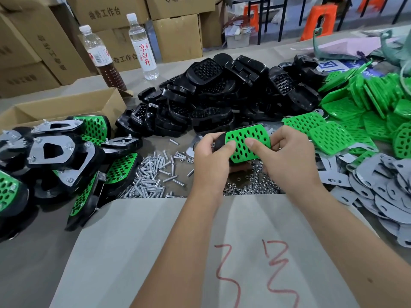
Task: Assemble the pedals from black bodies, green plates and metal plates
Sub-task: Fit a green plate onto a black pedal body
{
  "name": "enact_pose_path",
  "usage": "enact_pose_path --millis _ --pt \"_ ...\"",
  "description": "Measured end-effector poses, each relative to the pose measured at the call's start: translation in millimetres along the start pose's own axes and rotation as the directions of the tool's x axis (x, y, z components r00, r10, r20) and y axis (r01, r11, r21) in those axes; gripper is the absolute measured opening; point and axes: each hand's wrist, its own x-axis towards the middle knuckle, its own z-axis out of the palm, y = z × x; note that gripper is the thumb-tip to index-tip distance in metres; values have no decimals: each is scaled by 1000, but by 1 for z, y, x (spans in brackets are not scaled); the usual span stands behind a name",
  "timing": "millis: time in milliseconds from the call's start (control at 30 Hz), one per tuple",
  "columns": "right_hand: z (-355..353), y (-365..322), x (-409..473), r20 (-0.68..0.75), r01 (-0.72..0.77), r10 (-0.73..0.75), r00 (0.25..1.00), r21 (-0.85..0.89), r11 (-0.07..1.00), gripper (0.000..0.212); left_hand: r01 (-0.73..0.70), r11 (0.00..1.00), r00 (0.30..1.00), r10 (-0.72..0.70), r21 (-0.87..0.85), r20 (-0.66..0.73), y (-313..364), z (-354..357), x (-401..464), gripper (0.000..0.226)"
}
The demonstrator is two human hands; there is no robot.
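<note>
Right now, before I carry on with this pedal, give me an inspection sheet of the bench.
Surface: grey table, a grey sheet with red scribbles at the near edge.
Job's things: green plate on a black body, held in both hands; black bodies pile behind; green plates pile right; metal plates near right; finished pedals left.
Clutter: loose screws and nuts under the hands; two bottles; open carton.
Hands: left hand and right hand both grip the pedal, thumbs on the green plate.
Cables: nothing seen.
Surroundings: stacked cartons, orange stools.
</note>
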Motion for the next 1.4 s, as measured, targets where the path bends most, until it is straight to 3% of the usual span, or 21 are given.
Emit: enact_pose_path --millis 100,233,300,467,600,700,800,933,1033,1267,1400 --pt "2 -2 1 -20 -23 23 1000 -5 1000 43 -35 994 999 37 103 -14 -3 0 1 22" --pt "-2 2 5 184 -95 65 981 158 983 39 -3 999 998 0 -45 -59 -1 -2 -1 7" --pt "-7 3 6 229 -113 72 971 172 979 38 16 997 997 -21 -82 -71 -2 -3 0 16" --pt "-2 -3 2 110 13 -21 994 75 997 47 20 997 999 -22 -69 -26 -3 -3 0 16" --pt "-5 -2 2 146 12 -32 989 132 991 47 -34 999 999 34 28 -28 -5 -3 -1 29" --pt "-6 0 1 155 4 -32 987 181 984 43 -32 999 999 32 3 -39 -3 -3 -3 32" --pt "-9 -1 1 187 -101 56 981 241 965 42 -44 999 999 44 14 -32 -3 -4 -1 32" --pt "-13 -5 1 377 -113 -51 925 401 909 11 -43 999 999 43 8 8 -1 -5 -1 33" --pt "-16 -8 2 428 -227 -27 903 530 817 13 -17 999 998 19 -31 54 1 -6 -2 32" --pt "-14 -4 2 429 -259 19 903 509 821 15 4 999 998 -1 -50 62 0 -4 1 15" --pt "-16 -5 3 507 -351 26 861 558 752 23 -11 998 999 13 -66 35 -1 -7 3 10"
